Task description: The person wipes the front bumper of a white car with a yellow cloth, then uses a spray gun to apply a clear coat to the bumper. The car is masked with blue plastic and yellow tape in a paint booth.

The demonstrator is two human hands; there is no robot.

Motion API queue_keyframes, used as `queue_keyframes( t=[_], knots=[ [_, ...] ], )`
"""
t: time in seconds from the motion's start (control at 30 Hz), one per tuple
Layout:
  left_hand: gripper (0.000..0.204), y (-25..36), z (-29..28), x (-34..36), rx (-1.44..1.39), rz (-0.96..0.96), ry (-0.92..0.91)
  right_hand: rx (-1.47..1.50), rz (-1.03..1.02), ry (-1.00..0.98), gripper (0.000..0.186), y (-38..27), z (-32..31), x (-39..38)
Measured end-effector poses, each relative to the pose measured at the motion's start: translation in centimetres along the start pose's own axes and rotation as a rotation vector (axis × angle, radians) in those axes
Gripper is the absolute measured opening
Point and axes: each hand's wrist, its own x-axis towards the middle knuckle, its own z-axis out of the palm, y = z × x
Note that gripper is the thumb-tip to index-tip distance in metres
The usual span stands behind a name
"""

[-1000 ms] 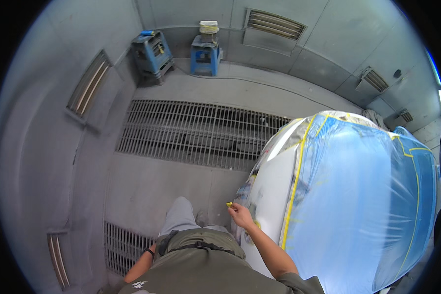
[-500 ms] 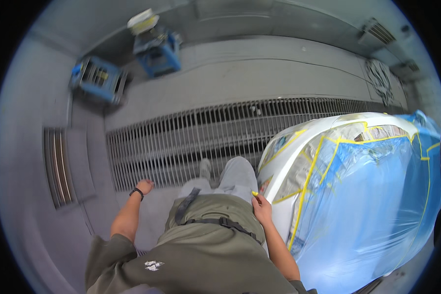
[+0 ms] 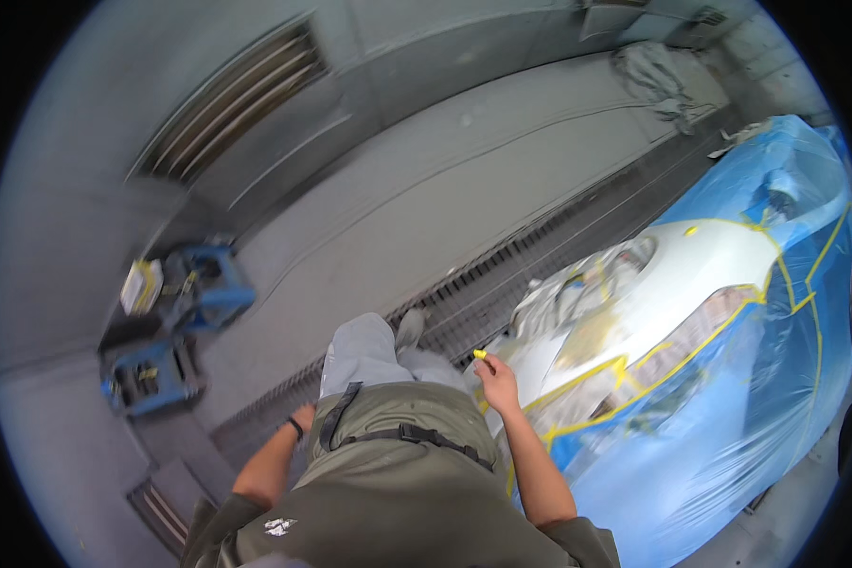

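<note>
- Nearest my head camera: the wearer's dark green shirt (image 3: 379,497), crossed at the waist by a black belt (image 3: 415,434).
- Right hand (image 3: 498,381): raised ahead of the waist; its fingers are clamped on a small yellow piece (image 3: 480,354), which projects from the tips, near the edge of a white vehicle panel (image 3: 686,254).
- Left hand (image 3: 303,416): lowered beside the hip, below a black wristband (image 3: 296,428); I cannot tell whether its fingers are apart or together.
- To the right, I see the panel edged with yellow tape (image 3: 616,365) and masking paper (image 3: 563,409); blue film (image 3: 672,492) drapes the adjoining bodywork.
- Beyond the legs: a dark floor grating (image 3: 559,237), running diagonally.
- Farther left: two blue stools (image 3: 225,301), near each other.
- Farthest: a slatted wall vent (image 3: 237,99) and, upper right, crumpled grey sheeting (image 3: 651,76).
</note>
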Motion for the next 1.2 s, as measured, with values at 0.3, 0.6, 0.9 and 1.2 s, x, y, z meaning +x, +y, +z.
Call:
queue_keyframes(
  t=[0.3, 0.6, 0.9, 1.2],
  knots=[
    [0.059, 24.4, -22.9, 27.7, -0.034, 0.222, -0.176, -0.323, 0.095, -0.078, 0.038, -9.5, -13.3, 26.0],
    [0.066, 69.3, -68.0, 47.7, 0.610, 0.321, 0.026, -0.016, 0.423, 0.327, 0.041, -13.7, -30.0, 38.8],
    [0.035, 108.4, -78.3, 60.9, 0.075, 0.532, 0.116, -0.098, 0.309, -0.003, 0.044, -5.8, -45.5, 65.2],
    [0.056, 122.8, -68.3, 73.2, -0.008, 0.489, -0.277, 0.035, 0.330, 0.523, 0.033, -20.6, -90.0, 87.9]
  ],
)
